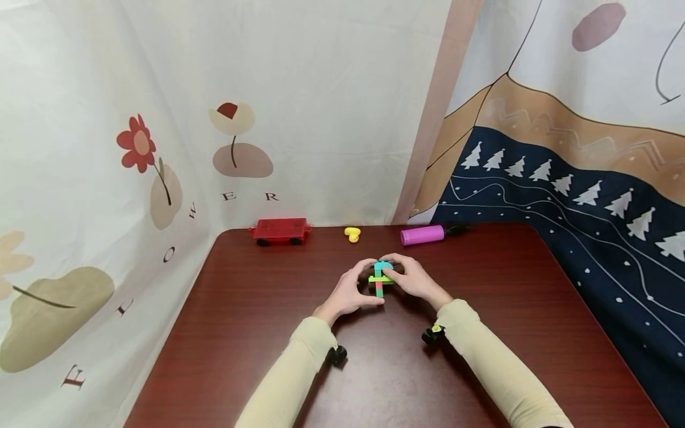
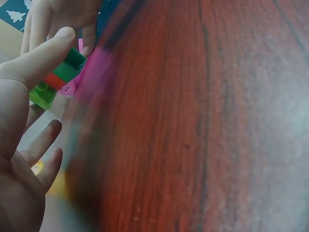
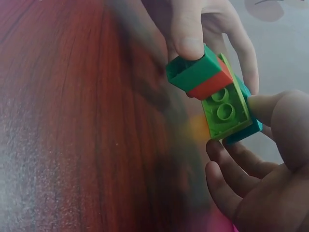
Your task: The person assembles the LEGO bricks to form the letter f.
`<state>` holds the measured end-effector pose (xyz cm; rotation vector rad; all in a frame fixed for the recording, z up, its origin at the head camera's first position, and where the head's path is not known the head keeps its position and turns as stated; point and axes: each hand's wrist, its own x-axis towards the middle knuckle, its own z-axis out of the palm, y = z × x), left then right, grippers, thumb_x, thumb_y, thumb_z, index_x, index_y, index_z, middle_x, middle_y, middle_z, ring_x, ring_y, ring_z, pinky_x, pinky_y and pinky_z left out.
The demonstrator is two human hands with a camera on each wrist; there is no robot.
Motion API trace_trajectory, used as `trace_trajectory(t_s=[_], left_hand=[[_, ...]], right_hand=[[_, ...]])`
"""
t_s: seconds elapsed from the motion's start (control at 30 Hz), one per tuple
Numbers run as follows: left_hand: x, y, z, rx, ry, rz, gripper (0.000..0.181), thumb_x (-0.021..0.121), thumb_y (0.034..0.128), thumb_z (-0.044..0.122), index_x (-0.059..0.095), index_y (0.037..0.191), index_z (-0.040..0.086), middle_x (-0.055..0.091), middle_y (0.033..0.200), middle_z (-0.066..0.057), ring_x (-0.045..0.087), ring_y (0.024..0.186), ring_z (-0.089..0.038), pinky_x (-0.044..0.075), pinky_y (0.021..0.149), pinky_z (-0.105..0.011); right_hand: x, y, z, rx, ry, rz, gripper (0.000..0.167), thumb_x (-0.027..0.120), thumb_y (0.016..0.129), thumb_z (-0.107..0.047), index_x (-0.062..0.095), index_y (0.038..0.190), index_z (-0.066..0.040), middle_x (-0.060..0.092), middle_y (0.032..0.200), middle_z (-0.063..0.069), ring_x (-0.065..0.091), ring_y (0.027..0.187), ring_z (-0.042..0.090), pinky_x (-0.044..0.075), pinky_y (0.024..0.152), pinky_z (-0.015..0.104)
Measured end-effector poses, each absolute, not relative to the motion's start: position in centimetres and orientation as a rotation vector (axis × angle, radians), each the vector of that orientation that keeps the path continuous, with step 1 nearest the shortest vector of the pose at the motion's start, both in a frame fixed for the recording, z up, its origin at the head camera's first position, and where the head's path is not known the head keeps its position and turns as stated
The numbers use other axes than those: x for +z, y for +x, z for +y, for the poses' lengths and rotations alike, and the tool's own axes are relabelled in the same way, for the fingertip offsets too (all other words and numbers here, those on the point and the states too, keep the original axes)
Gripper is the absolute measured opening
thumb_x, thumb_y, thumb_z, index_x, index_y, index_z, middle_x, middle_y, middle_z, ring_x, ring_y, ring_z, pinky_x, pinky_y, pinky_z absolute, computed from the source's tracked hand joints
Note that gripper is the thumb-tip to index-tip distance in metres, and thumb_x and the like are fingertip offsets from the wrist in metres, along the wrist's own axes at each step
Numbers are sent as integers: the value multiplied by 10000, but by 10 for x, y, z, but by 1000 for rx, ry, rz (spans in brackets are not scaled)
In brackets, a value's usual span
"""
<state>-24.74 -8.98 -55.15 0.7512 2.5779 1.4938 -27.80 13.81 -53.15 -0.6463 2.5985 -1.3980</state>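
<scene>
A small build of toy building bricks (image 1: 379, 285) is held up between both hands above the table. It has a teal part at the top, a flat lime-green plate (image 3: 231, 113) across the middle, then an orange-red brick (image 3: 210, 85) and a green brick (image 3: 198, 72) at the lower end. The left hand (image 1: 350, 290) spans the build, its thumb against the green brick's end and its index finger near the teal top. From the other side, the right hand (image 1: 416, 277) pinches the teal part with thumb and fingers. Fingers partly hide the teal part.
Along the far edge of the brown table (image 1: 257, 333) stand a red toy wagon (image 1: 280, 229), a yellow toy duck (image 1: 352, 233) and a purple cylinder with a dark tip (image 1: 423, 235). Printed curtains (image 1: 332, 119) hang right behind that edge.
</scene>
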Motion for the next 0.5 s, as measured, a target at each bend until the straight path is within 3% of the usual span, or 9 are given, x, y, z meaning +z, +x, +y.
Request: trace_trajectory(t_s=[0.2,0.5], left_hand=[[-555,-250,-90,1400,730,2645,908,952,793,292,456,1549,222,615,1438,-13,525,1290,-236,400,1120,-498],[-557,-255,-89,1320,717,2701,887,969,767,313,513,1515,177,632,1418,1,546,1215,-216,431,1070,-416]], right_hand=[[-536,-279,139,-1389,-625,2610,341,666,1048,-183,664,1376,-91,704,1302,101,682,1096,263,559,954,450],[-541,-280,141,-1360,-542,2680,220,694,1028,-194,693,1220,-87,721,1141,78,650,985,217,525,894,390]])
